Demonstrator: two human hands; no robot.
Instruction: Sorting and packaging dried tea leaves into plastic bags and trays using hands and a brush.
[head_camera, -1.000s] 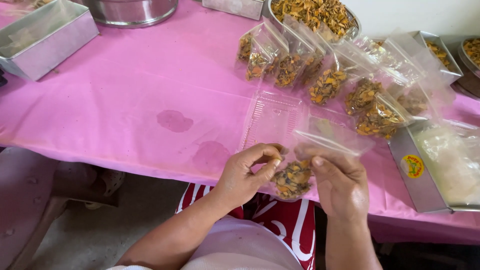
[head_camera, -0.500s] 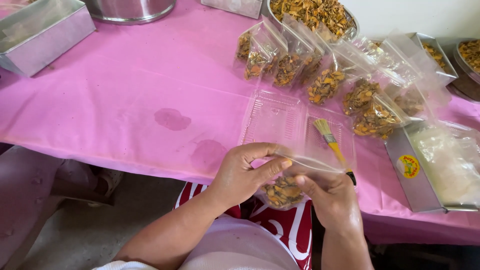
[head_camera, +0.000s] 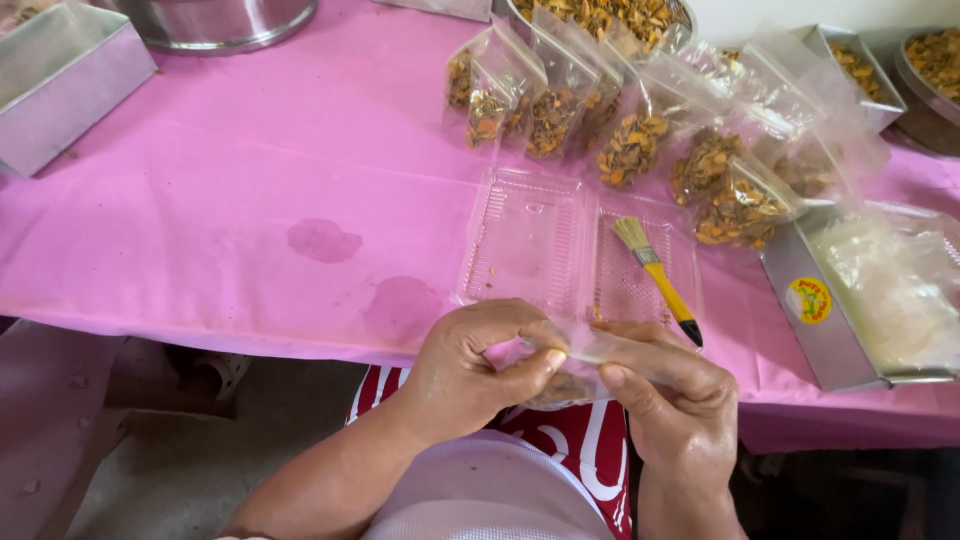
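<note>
My left hand (head_camera: 470, 370) and my right hand (head_camera: 675, 400) both pinch the top of a small clear plastic bag (head_camera: 565, 385) of brown-orange dried bits, held just below the table's front edge. Most of the bag is hidden behind my fingers. Just beyond my hands an open clear plastic clamshell tray (head_camera: 530, 240) lies on the pink tablecloth (head_camera: 250, 170), with a yellow-handled brush (head_camera: 660, 280) resting in its right half.
Several filled clear bags (head_camera: 620, 130) stand in a row behind the tray. A metal tin with empty bags (head_camera: 800, 300) sits at right, another metal tin (head_camera: 65, 90) at far left, a steel pot (head_camera: 220, 20) and bowls of dried bits (head_camera: 600, 12) at the back.
My hands have drawn the bag lower and closer to my body, folding its top flat; the brush and clamshell tray have come into full view.
</note>
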